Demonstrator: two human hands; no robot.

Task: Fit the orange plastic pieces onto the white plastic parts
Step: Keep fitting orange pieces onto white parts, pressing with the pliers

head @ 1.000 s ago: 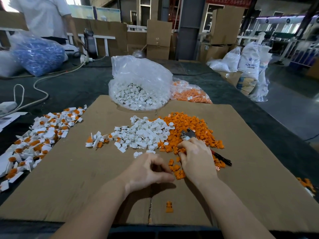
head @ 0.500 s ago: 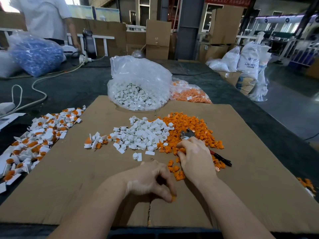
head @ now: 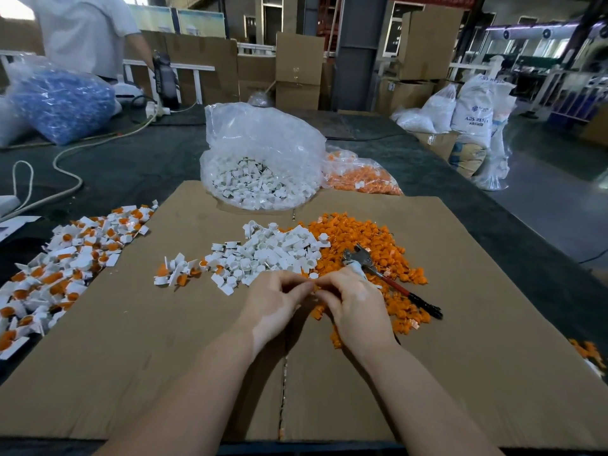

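Observation:
My left hand (head: pixel 276 304) and my right hand (head: pixel 357 302) meet fingertip to fingertip over the cardboard sheet (head: pixel 138 340), just in front of the piles. Their curled fingers pinch small pieces between them, which the fingers mostly hide. The left seems to hold a white part and the right an orange piece. Loose white plastic parts (head: pixel 276 251) lie heaped behind the left hand. The heap of orange plastic pieces (head: pixel 368 238) spreads behind and under the right hand. Fitted white-and-orange parts (head: pixel 65 258) are piled at the far left.
Pliers with a red and black handle (head: pixel 391 284) lie on the orange heap beside my right hand. Behind stand a clear bag of white parts (head: pixel 260 159) and a bag of orange pieces (head: pixel 358 179). A person (head: pixel 82 31) stands at the back left near a bag of blue parts (head: pixel 62 103).
My left hand has lifted from the near cardboard, where it pressed down by an orange piece, and moved up to the right. My right hand has left the orange heap to meet it.

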